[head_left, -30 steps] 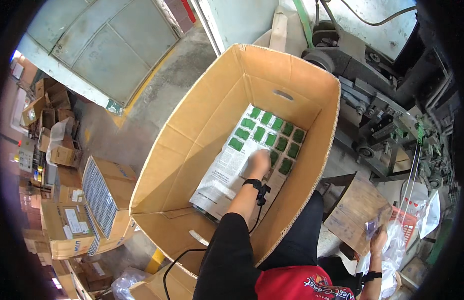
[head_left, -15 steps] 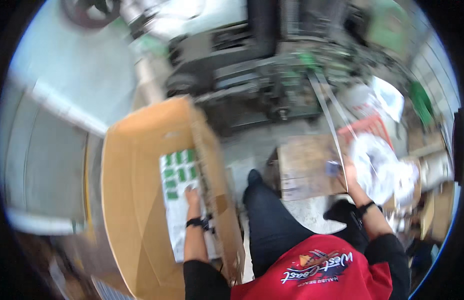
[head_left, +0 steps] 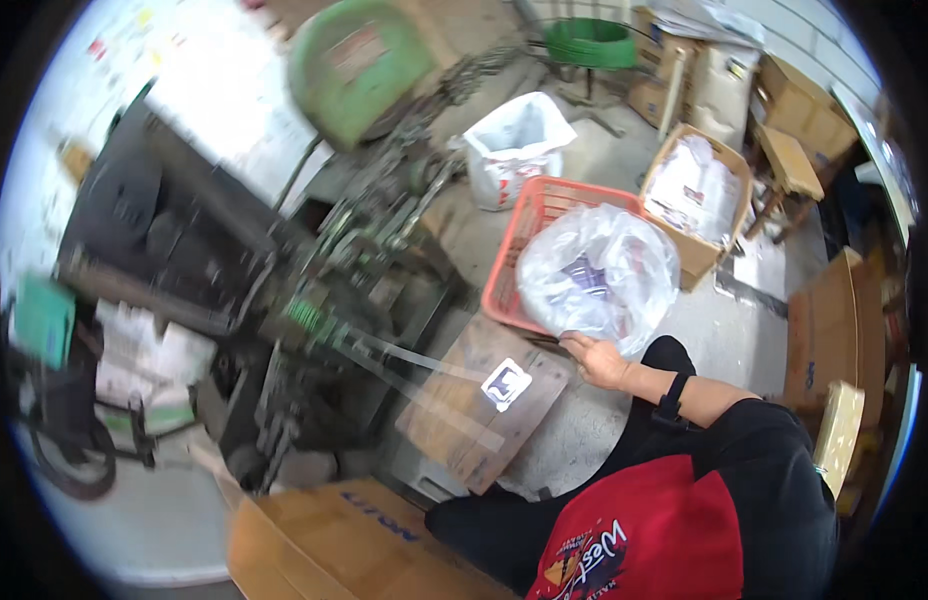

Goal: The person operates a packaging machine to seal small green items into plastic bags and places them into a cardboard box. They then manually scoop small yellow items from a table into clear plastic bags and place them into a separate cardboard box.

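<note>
My right hand [head_left: 598, 362] is at the near edge of a clear plastic bag [head_left: 644, 255], with its fingers stretched forward and nothing visible in them. Whether the fingertips touch the bag I cannot tell. The bag sits in a red plastic basket [head_left: 497, 270] and holds something purple and white. To the left of the hand, a small white and dark purple piece [head_left: 506, 384] rests on a wooden block [head_left: 529, 425]. Two pale bands [head_left: 414, 358] run from a machine's green part [head_left: 306, 318] toward the block. My left hand is out of view.
A large cardboard box [head_left: 334, 545] stands at the lower left, beside a dark machine [head_left: 274, 250]. Beyond the basket are a white bag [head_left: 519, 150] and a carton [head_left: 696, 262] of white packages. More cartons [head_left: 834, 325] stand at the right.
The view has swung right. My left hand, earlier on a white and green package inside the large box, is out of view. My right hand has moved from the wooden block to the bag.
</note>
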{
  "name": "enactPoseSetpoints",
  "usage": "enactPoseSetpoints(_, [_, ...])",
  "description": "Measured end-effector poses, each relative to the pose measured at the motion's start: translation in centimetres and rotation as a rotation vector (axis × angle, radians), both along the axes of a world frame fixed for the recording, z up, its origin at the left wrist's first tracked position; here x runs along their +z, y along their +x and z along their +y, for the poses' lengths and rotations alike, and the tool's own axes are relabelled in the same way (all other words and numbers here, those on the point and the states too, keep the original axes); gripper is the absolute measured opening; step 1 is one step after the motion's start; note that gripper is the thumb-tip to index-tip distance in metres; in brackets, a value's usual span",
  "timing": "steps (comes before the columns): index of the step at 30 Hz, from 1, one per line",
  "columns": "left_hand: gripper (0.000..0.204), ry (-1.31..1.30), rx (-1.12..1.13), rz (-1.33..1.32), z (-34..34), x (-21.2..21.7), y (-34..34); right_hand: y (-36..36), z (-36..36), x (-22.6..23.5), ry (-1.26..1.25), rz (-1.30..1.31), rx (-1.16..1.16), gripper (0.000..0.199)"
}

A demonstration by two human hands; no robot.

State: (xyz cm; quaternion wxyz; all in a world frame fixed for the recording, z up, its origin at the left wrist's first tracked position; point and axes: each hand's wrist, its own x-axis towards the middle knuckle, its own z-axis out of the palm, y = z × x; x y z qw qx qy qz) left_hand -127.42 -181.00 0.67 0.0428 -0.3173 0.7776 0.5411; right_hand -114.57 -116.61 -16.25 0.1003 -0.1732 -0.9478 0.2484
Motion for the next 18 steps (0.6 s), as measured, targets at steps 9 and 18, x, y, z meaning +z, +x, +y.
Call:
enactPoseSetpoints(9, [0.045,-0.085,-0.391,0.331,19.6,14.2,-0.8,11.0,10.5,2.1,-1.356,0.384,-0.952,0.024])
enactPoseSetpoints(18, [0.036,0.128,-0.968,0.127,49.4,22.4,3.0,28.7,22.2,12.1,-1.865,1.001,-1.126,0.018])
